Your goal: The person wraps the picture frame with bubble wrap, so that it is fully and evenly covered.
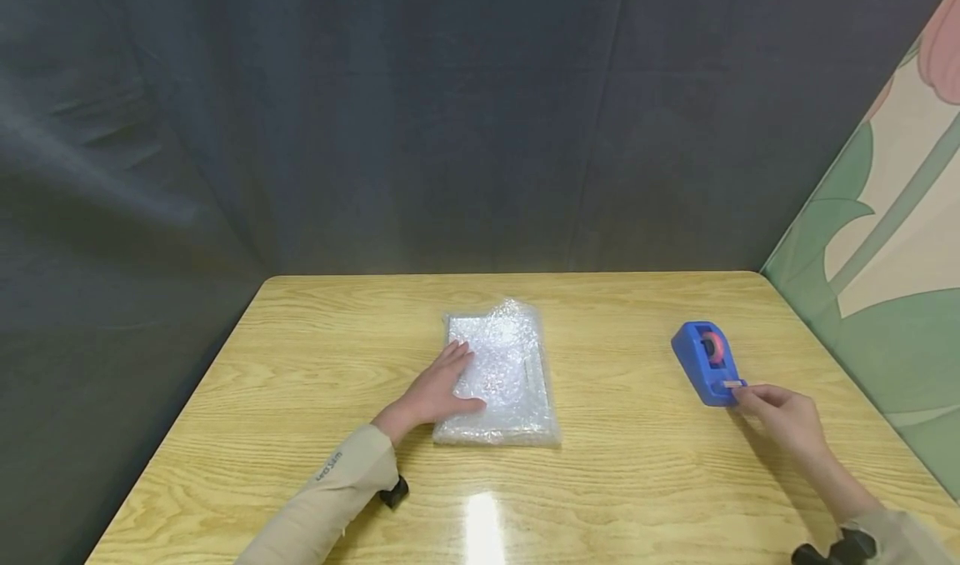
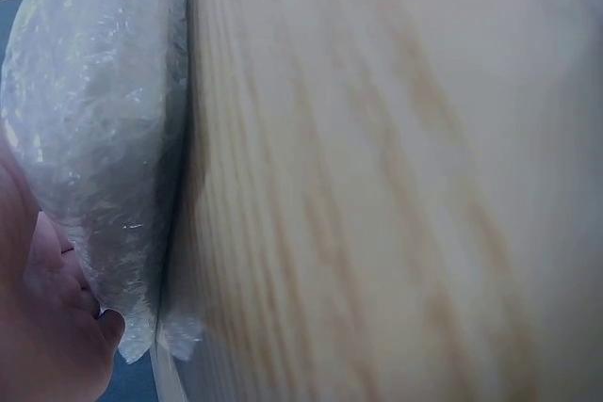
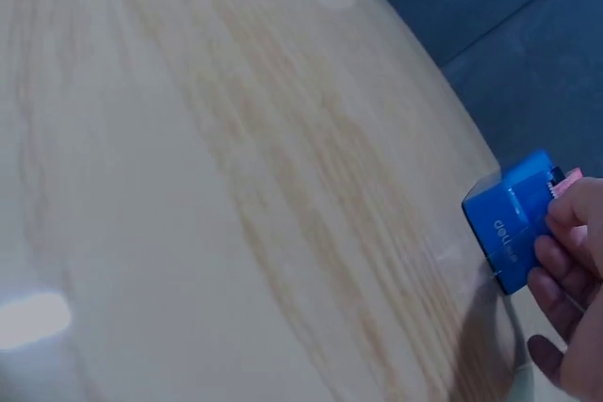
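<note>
A flat package in clear bubble wrap (image 1: 510, 373) lies in the middle of the table. My left hand (image 1: 433, 392) rests on its left side with fingers spread. In the left wrist view, the bubble wrap (image 2: 108, 91) bulges beside that palm. To the right stands a blue tape dispenser (image 1: 696, 369) holding a pink roll of tape (image 1: 714, 347). At the dispenser's front end, my right hand (image 1: 789, 422) pinches the tape's end between thumb and forefinger. The right wrist view has a bit of pink tape (image 3: 569, 181) beside the cutter, right at the fingertips.
The wood-grain table (image 1: 315, 348) reaches back to a dark cloth (image 1: 450, 132). On the right, a wall with a painted flower pattern (image 1: 892, 215) runs along the table's side. Light glares off the front of the tabletop.
</note>
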`<state>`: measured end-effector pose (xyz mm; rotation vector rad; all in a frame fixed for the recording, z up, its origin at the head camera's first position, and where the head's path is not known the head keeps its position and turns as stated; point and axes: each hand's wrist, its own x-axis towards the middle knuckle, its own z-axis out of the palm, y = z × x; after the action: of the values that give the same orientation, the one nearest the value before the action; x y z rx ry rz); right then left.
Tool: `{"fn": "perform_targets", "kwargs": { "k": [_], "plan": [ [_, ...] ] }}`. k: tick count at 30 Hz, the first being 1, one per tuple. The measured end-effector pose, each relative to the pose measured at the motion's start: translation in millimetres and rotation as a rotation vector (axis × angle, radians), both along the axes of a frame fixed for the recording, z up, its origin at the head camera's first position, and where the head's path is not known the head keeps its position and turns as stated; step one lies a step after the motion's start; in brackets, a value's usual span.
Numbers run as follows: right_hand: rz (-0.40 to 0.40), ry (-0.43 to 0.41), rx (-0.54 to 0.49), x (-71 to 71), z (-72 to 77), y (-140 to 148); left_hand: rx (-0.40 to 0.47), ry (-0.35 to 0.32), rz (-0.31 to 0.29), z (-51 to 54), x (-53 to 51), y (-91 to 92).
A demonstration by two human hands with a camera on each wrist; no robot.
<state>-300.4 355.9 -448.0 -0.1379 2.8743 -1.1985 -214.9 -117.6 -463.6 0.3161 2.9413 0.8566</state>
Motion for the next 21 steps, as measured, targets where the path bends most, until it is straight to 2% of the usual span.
{"fn": "perform_targets", "kwargs": {
  "k": [5, 9, 16, 21],
  "plan": [
    [-0.026, 0.043, 0.013, 0.3, -4.3, -1.7, 0.002, 0.0, 0.0, 0.5, 0.2, -0.1],
    [-0.016, 0.067, 0.009, -1.0, -6.8, -1.1, 0.006, -0.005, 0.003, 0.3, 0.5, 0.0],
    [0.043, 0.115, -0.005, 0.8, -10.3, 5.3, 0.009, -0.006, -0.005, 0.4, 0.6, -0.3],
    [0.09, 0.139, -0.014, 5.2, -1.3, 3.9, 0.018, -0.001, -0.002, 1.2, 0.8, -0.5]
  ]
}}
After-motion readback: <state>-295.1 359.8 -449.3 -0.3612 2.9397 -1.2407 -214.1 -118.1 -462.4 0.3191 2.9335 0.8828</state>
